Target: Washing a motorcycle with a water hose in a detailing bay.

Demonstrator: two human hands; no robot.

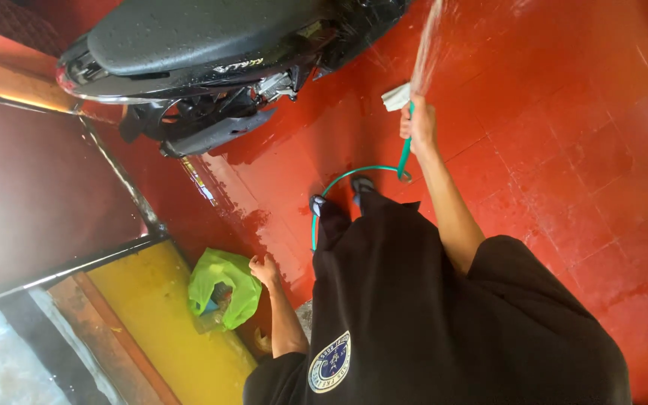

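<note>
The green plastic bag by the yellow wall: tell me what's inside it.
The green plastic bag gapes open near the left hand. Something bluish and a pale item show at its mouth, too small to identify. The rest of the contents are covered by the bag's folds.

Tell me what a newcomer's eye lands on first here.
First, the wet red tiled floor filling the right side, with the black scooter parked at the top left. Then the right hand at top centre, gripping a green hose that sprays water upward. Low left, the left hand sits beside a bright green bag.
</note>
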